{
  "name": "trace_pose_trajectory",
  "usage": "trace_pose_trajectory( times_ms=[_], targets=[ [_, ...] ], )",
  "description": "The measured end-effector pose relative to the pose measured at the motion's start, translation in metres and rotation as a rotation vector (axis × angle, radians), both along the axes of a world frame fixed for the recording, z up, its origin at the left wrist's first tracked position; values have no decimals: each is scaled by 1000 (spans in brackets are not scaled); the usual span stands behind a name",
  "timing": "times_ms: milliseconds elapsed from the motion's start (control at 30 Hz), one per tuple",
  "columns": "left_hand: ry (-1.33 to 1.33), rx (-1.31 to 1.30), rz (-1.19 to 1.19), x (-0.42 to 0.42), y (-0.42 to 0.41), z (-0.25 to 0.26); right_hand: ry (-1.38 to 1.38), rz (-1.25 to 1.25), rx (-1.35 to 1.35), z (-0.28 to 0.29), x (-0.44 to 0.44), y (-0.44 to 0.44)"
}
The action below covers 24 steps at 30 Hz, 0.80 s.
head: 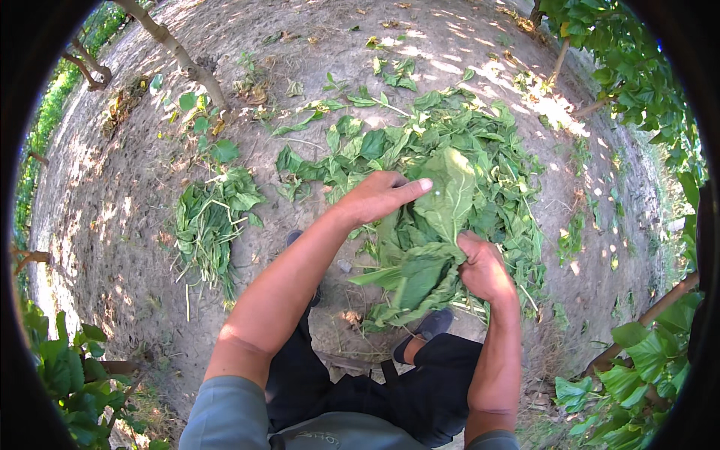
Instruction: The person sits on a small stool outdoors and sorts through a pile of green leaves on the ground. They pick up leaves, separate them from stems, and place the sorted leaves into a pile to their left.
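Large green leaves are held in front of me, over a heap of picked leaves on the ground. My right hand is closed around their stems. My left hand lies at the upper left edge of a big pale leaf, thumb on its face; its other fingers are partly hidden behind, so its grip is unclear. More broad leaves hang below and left of my right hand. To the left, a smaller bunch of leaves with pale stems lies on the soil.
A slim tree trunk rises at the upper left. Leafy branches reach in at the upper right, lower right and lower left. My shoes stand close to the heap. Loose leaves are scattered on the dry soil beyond.
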<state>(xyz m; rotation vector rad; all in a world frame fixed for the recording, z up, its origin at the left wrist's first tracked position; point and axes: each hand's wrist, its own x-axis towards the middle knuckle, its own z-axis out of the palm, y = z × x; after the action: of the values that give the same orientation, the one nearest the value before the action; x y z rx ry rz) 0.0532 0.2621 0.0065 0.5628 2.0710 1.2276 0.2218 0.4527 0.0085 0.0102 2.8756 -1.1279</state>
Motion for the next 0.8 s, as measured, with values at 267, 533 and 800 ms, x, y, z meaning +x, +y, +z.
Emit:
trace_pose_trajectory(
  times_ms=[267,533,800],
  targets=[
    [33,127,-54,17,7,-15,-52,45,353,0,-5,-18],
    [40,325,130,23,13,-20,-77,3,412,-6,-8,-23],
    [-190,502,514,-13,-25,16,-139,-173,355,-9,-5,12]
  ],
)
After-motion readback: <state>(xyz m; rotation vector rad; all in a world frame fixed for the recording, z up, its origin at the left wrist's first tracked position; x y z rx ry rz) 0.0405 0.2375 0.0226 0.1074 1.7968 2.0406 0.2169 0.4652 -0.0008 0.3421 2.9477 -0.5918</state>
